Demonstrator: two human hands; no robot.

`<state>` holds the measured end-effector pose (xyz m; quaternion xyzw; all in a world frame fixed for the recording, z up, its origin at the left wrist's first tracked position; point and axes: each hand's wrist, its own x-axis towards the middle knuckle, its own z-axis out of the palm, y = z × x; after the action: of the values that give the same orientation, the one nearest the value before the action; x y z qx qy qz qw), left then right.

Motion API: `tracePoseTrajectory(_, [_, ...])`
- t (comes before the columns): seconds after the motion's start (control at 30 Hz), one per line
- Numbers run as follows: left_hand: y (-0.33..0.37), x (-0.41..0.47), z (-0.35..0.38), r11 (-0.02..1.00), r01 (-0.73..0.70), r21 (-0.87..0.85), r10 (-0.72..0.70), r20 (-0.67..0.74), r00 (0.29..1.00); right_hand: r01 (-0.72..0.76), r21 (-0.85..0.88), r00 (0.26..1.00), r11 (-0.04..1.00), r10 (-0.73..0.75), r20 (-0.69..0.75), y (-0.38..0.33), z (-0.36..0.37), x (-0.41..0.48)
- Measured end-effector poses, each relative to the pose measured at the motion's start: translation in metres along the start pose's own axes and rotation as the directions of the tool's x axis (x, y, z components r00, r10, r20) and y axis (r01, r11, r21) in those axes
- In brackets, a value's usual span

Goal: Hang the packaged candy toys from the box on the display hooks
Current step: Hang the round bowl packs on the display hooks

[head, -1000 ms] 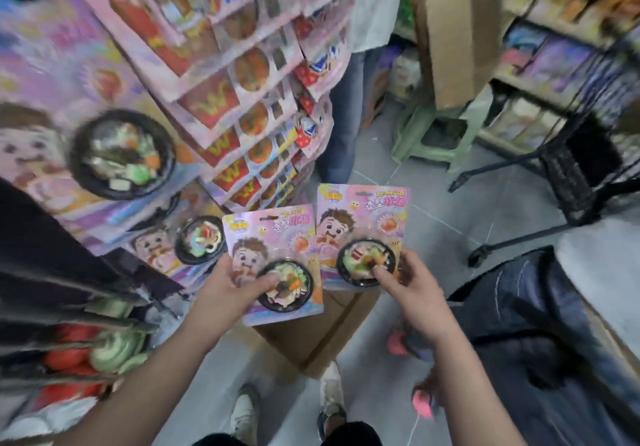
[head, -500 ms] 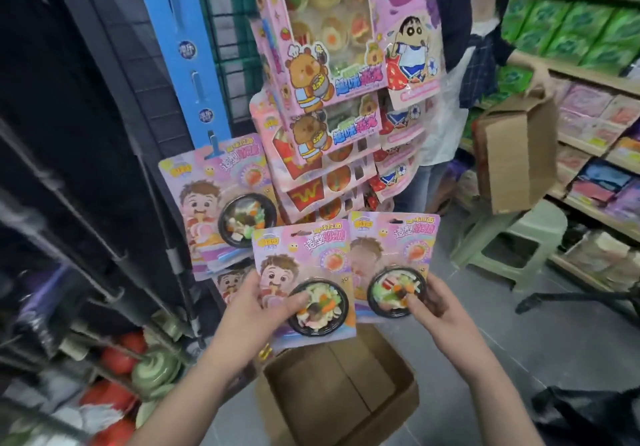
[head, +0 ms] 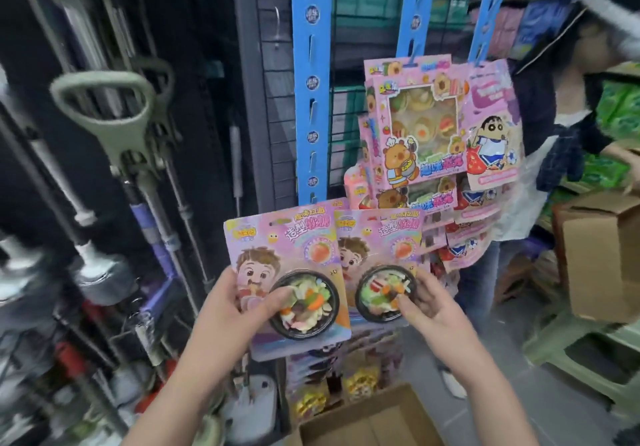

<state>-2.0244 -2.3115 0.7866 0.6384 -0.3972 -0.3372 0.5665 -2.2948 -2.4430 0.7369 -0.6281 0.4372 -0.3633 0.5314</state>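
My left hand (head: 232, 312) grips the left pack (head: 273, 237), my right hand (head: 431, 307) the right pack (head: 384, 234), both now raised to the strip (head: 311, 116) for hooking.

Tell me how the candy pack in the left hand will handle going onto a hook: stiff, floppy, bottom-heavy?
The candy pack is probably fairly stiff: its card stands flat above the left hand without drooping. It is likely bottom-heavy, since the black bowl of candy sits low on the card, so it should hang straight.
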Motion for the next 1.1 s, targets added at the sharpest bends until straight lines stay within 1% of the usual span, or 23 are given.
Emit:
tracePoseTrajectory(0.17, [0.023, 0.013, -0.029, 0.998, -0.059, 0.023, 0.06, -0.051, 0.997, 0.029, -0.014, 1.0, 0.999, -0.029, 0.007, -0.032, 0.019, 0.016])
tracePoseTrajectory(0.33, [0.034, 0.019, -0.048, 0.996, -0.069, 0.058, 0.072, -0.053, 0.996, 0.049, -0.033, 0.998, 0.998, -0.048, 0.029, -0.048, 0.028, 0.027])
tracePoseTrajectory(0.4, [0.035, 0.016, -0.051, 0.996, -0.069, 0.048, 0.072, -0.064, 0.995, 0.065, -0.032, 0.998, 0.997, -0.064, 0.021, -0.056, 0.03, 0.03])
tracePoseTrajectory(0.67, [0.047, 0.01, -0.057, 0.996, -0.086, -0.021, 0.084, -0.093, 0.992, 0.115, -0.046, 0.99, 0.992, -0.11, 0.088, -0.089, 0.043, 0.049])
tracePoseTrajectory(0.8, [0.05, 0.013, -0.057, 0.995, -0.094, -0.02, 0.092, -0.092, 0.991, 0.137, -0.054, 0.987, 0.989, -0.131, 0.094, -0.091, 0.049, 0.067])
tracePoseTrajectory(0.93, [0.051, 0.016, -0.051, 0.996, -0.087, -0.027, 0.084, -0.099, 0.992, 0.125, -0.064, 0.988, 0.99, -0.118, 0.103, -0.085, 0.05, 0.078])
tracePoseTrajectory(1.1, [0.051, 0.021, -0.047, 0.997, -0.081, -0.02, 0.079, -0.097, 0.992, 0.072, -0.029, 0.988, 0.997, -0.067, 0.137, -0.071, 0.051, 0.081])
